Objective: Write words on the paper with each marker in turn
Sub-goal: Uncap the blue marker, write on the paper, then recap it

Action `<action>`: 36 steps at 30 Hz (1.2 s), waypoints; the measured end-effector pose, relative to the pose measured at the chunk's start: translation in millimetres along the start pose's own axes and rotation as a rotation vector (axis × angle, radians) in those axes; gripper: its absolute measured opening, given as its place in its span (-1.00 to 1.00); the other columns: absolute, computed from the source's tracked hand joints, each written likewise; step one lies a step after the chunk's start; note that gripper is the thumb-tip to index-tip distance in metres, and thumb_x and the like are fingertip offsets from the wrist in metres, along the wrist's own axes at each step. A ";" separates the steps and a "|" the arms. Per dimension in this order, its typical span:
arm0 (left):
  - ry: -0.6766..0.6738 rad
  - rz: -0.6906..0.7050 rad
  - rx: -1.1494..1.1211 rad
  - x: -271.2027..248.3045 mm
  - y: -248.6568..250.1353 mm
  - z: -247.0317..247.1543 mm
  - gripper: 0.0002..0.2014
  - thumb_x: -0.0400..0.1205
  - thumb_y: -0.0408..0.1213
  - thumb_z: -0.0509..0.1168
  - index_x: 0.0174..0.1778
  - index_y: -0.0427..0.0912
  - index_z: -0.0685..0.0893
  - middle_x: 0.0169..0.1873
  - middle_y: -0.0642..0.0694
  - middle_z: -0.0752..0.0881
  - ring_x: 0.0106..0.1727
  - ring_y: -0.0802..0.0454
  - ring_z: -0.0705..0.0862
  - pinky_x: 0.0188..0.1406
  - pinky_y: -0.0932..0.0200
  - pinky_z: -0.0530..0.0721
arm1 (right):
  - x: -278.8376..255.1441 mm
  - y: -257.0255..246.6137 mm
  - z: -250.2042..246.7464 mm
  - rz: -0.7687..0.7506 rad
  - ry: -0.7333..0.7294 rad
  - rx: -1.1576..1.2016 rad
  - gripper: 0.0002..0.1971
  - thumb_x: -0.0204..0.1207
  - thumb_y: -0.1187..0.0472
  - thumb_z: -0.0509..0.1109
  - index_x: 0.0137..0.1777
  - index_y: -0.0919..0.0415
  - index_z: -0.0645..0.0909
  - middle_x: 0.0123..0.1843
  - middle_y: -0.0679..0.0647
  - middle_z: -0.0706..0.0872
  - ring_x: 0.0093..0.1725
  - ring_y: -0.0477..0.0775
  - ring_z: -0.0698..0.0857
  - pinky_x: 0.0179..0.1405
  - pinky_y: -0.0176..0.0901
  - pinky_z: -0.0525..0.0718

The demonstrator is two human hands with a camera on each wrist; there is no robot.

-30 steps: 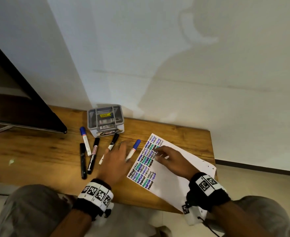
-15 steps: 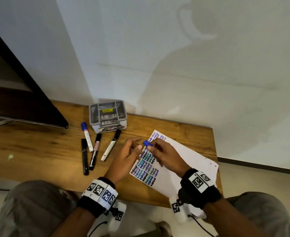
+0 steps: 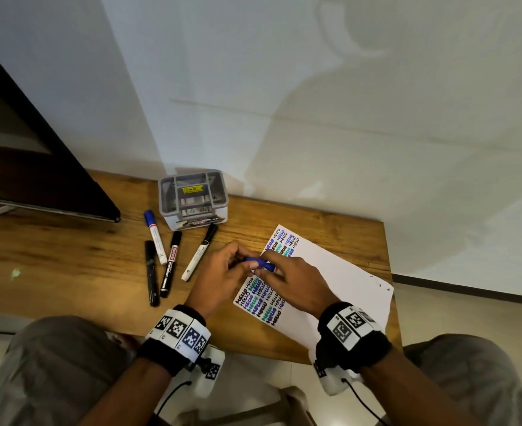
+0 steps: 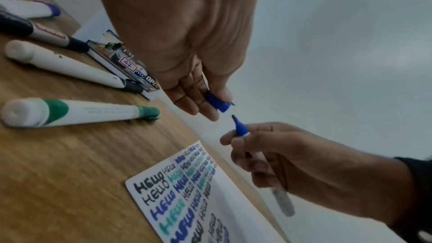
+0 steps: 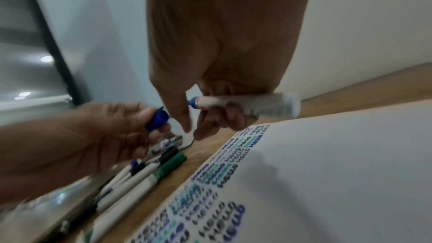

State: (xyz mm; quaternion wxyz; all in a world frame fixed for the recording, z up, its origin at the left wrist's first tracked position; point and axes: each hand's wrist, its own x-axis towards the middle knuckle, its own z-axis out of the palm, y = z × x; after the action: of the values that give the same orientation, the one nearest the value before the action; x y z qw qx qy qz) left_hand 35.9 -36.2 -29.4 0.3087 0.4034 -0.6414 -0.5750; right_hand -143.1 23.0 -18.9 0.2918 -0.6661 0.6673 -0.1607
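Both hands meet just above the near-left part of the white paper (image 3: 339,284), which lies on the wooden table and carries rows of "HELLO" in black, blue and teal. My right hand (image 3: 273,267) grips the white barrel of the blue marker (image 4: 240,127), whose bare tip points at the left hand. My left hand (image 3: 242,262) pinches the blue cap (image 4: 216,103), a short gap away from that tip. The right wrist view shows the same barrel (image 5: 245,102) and cap (image 5: 157,118) apart. A green marker (image 4: 81,111) lies capped beside the paper.
Left of the hands lie a blue-capped marker (image 3: 155,238), two black markers (image 3: 151,272) and a black-capped white one (image 3: 199,253). A grey plastic box (image 3: 193,198) stands behind them by the wall. A dark screen (image 3: 38,167) overhangs the far left. The table ends just right of the paper.
My left hand picked the blue marker up from beside the paper and the right hand came off the paper to take its barrel. The cap has now come off.
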 end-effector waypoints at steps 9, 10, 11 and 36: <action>0.052 -0.108 -0.118 2.8 -7.6 7.7 -0.95 0.71 -0.42 0.27 0.07 -0.26 0.56 -0.05 -0.15 0.83 -0.16 -0.09 0.84 -0.19 0.02 0.71 | 2.3 4.5 -16.2 0.329 0.154 0.874 -0.75 0.72 -0.02 0.36 0.20 0.13 0.65 -0.29 -0.01 0.71 -0.45 -0.14 0.48 -0.56 -0.33 0.40; 0.042 -0.104 -0.113 2.1 -8.0 9.8 -0.95 0.72 -0.41 0.27 0.07 -0.26 0.55 -0.06 -0.15 0.83 -0.16 -0.09 0.84 -0.16 -0.03 0.73 | 2.6 1.2 -14.0 0.292 0.141 0.805 -0.75 0.66 -0.02 0.45 0.18 0.11 0.66 -0.30 -0.03 0.70 -0.43 -0.16 0.53 -0.53 -0.33 0.44; 0.032 -0.096 -0.101 1.7 -8.5 11.5 -0.95 0.72 -0.40 0.26 0.07 -0.25 0.55 -0.06 -0.15 0.83 -0.15 -0.08 0.84 -0.13 -0.05 0.73 | 3.8 -2.0 -11.3 0.247 0.128 0.730 -0.74 0.59 0.01 0.53 0.16 0.11 0.68 -0.26 -0.01 0.73 -0.37 -0.13 0.62 -0.44 -0.29 0.54; -0.281 0.293 1.103 -5.0 -72.8 18.0 -0.38 0.75 0.18 -0.18 0.69 -0.02 0.23 0.73 -0.06 0.14 0.75 -0.01 -0.01 0.73 -0.08 -0.05 | 39.9 104.5 -70.5 0.404 0.425 0.217 -0.77 0.63 0.03 0.40 -0.25 0.04 0.58 -0.27 -0.01 0.66 -0.26 0.03 0.61 -0.13 0.01 0.56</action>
State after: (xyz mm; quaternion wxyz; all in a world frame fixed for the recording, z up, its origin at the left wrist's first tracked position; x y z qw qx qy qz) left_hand 34.7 -24.0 -103.5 0.0414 0.3314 -0.9297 -0.1556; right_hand -266.4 -22.1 -34.1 0.2413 -0.4362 0.8112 -0.3055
